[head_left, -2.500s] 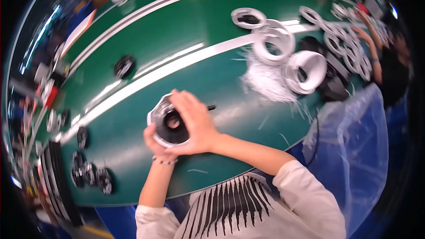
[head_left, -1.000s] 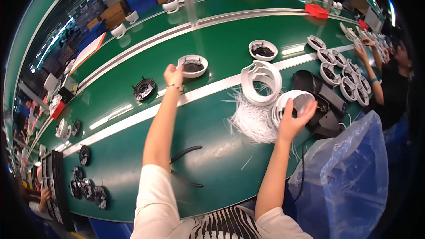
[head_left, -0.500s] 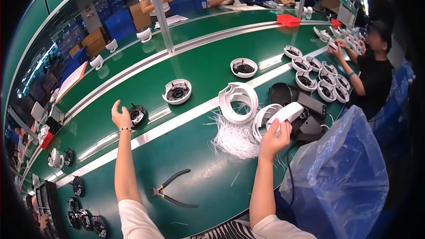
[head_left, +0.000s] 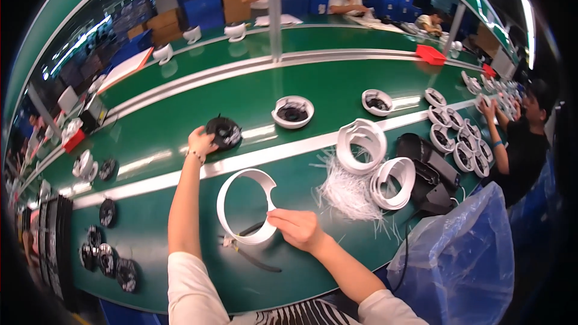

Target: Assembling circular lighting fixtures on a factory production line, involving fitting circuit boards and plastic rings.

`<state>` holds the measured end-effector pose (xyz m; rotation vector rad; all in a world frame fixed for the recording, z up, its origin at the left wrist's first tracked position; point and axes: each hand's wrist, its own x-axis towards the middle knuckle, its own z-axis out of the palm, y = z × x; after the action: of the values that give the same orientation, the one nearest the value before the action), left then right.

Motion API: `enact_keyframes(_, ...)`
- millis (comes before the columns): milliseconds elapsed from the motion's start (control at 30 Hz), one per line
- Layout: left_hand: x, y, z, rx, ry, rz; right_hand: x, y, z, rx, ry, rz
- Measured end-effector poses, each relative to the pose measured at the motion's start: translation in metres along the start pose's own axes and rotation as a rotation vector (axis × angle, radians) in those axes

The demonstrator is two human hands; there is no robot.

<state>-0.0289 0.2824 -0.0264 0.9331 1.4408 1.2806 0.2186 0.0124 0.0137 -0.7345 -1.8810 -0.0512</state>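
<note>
My left hand (head_left: 202, 142) reaches out over the belt and grips the edge of a round black part (head_left: 223, 133), which looks tilted up. Between the finger and thumb of my right hand (head_left: 301, 229) is a white plastic ring (head_left: 224, 207) with a notch in its rim, held upright in front of me. Behind the ring, a pair of cutting pliers (head_left: 259, 261) with dark handles lies on the green bench, partly covered by it. To the right stand stacked white rings (head_left: 361, 146) and a second stack (head_left: 392, 183), beside a heap of thin white strips (head_left: 346, 188).
White housings with black insides (head_left: 292, 112) sit along the green belt (head_left: 337, 81). More housings (head_left: 442, 137) cluster at right near a co-worker (head_left: 524, 138). Black parts (head_left: 106, 259) lie at left by black trays (head_left: 55, 247). A blue plastic bag (head_left: 451, 259) hangs at lower right.
My right hand has brought the ring from the stacks leftward to in front of me. My left hand has closed on the black part and tilted it. The view has turned left.
</note>
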Motion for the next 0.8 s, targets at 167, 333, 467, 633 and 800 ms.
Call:
enact_keyframes(167,-0.078,0.024,-0.026,0.127,-0.109,0.141,-0.007,0.001,0.018,0.060,-0.058,0.043)
enact_keyframes(333,-0.143,0.014,-0.069,-0.137,-0.120,0.150,-0.006,0.001,0.017,0.049,-0.176,0.101)
enact_keyframes(467,-0.188,0.003,-0.092,-0.224,-0.078,0.120,-0.008,0.011,0.022,0.039,-0.362,-0.006)
enact_keyframes(633,-0.223,-0.013,-0.114,-0.289,-0.016,0.197,0.033,0.001,0.017,-0.165,-0.340,-0.187)
enact_keyframes(800,-0.228,-0.019,-0.113,-0.347,-0.040,0.179,0.042,-0.051,0.043,-0.066,-0.467,-0.031)
